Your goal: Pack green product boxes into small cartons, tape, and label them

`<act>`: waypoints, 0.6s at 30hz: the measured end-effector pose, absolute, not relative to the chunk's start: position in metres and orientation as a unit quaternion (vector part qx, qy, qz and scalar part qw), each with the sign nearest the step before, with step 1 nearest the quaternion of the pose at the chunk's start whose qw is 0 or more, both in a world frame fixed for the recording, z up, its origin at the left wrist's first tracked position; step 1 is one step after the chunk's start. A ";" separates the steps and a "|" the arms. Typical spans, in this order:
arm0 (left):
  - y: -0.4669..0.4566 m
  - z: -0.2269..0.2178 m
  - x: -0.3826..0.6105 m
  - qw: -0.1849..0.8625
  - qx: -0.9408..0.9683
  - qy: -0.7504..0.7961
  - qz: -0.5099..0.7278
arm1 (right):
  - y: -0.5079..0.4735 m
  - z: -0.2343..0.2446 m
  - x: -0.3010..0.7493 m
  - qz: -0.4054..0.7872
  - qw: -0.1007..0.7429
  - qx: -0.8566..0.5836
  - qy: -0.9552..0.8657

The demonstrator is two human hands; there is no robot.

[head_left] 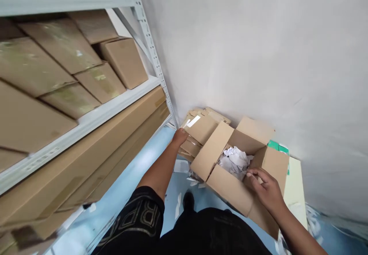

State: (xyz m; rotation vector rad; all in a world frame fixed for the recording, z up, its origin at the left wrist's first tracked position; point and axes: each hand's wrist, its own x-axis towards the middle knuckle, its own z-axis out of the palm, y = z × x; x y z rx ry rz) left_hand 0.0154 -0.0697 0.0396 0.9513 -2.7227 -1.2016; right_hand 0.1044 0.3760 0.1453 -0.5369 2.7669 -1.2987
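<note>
An open cardboard box [230, 186] stands low by the wall with its flaps folded outward. Crumpled white paper [235, 161] lies inside it. Over the box's right side is my right hand [266, 188], thumb and fingers pinched together near the paper; whatever they may hold is too small to make out. To the left, my left hand [180, 137] is closed at the left edge of a pile of flattened cardboard [204, 130]. A small white strip shows by its fingertips, but the fingers are partly hidden. A white label [193, 121] sits on the top cardboard piece.
Metal shelving [146, 28] rises on the left, loaded with taped cartons [123, 61] and long cardboard boxes [115, 132]. A pale wall [258, 55] closes the far side. Paper scraps [178, 205] lie on the blue floor [169, 193] near my feet. A cream-coloured surface [297, 186] extends beyond the box.
</note>
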 end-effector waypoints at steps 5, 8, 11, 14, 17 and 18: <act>-0.094 0.014 -0.040 -0.051 0.255 -0.900 -0.351 | 0.335 0.152 0.125 -0.388 0.002 -0.123 0.914; -0.096 0.004 -0.058 -0.073 0.247 -0.916 -0.309 | 0.326 0.156 0.136 -0.366 0.010 -0.108 0.924; -0.094 0.001 -0.064 -0.072 0.251 -0.910 -0.323 | 0.324 0.158 0.141 -0.346 0.006 -0.090 0.934; -0.096 0.007 -0.064 -0.079 0.243 -0.884 -0.392 | 0.319 0.160 0.142 -0.331 -0.006 -0.097 0.939; -0.104 0.024 -0.061 -0.052 0.214 -0.872 -0.436 | 0.310 0.161 0.141 -0.323 -0.033 -0.124 0.937; -0.107 0.032 -0.059 -0.036 0.205 -0.871 -0.446 | 0.307 0.162 0.141 -0.322 -0.042 -0.133 0.937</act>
